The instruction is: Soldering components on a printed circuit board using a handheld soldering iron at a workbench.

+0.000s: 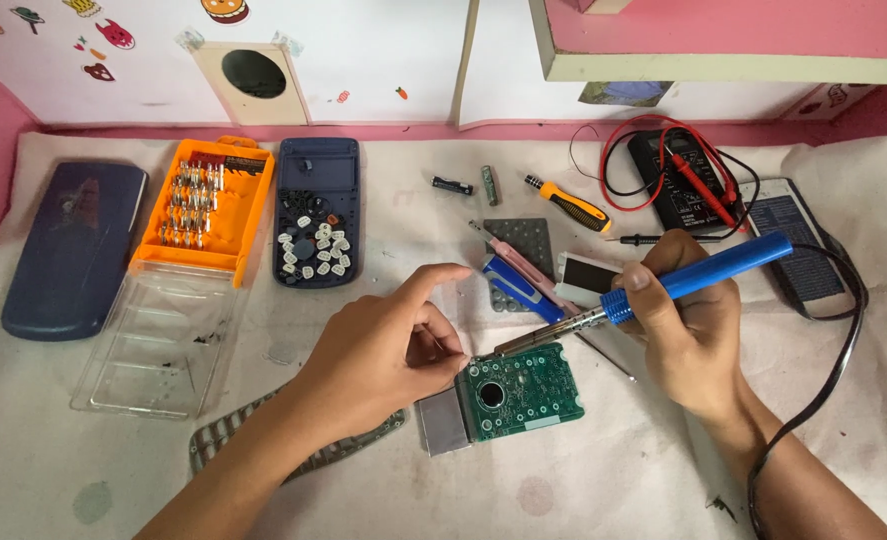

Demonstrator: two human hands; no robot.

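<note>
My right hand closed round blue soldering iron, tip at top edge of green circuit board mid-worktop. Left hand pinching board's left edge. Risk I see: fingertips near hot tip, burn; black cord snagging, jerking iron.

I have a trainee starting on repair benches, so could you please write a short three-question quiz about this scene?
1. True or false: the right hand holds a blue soldering iron.
2. What does the left hand steady? A) multimeter B) green circuit board C) bit set
3. What colour is the bit set's tray?

Key
1. True; its tip meets the circuit board's top edge.
2. B; the fingertips pinch the board's left corner.
3. Orange; the bit set lies left of the opened calculator shell, and the multimeter lies far right.
</note>
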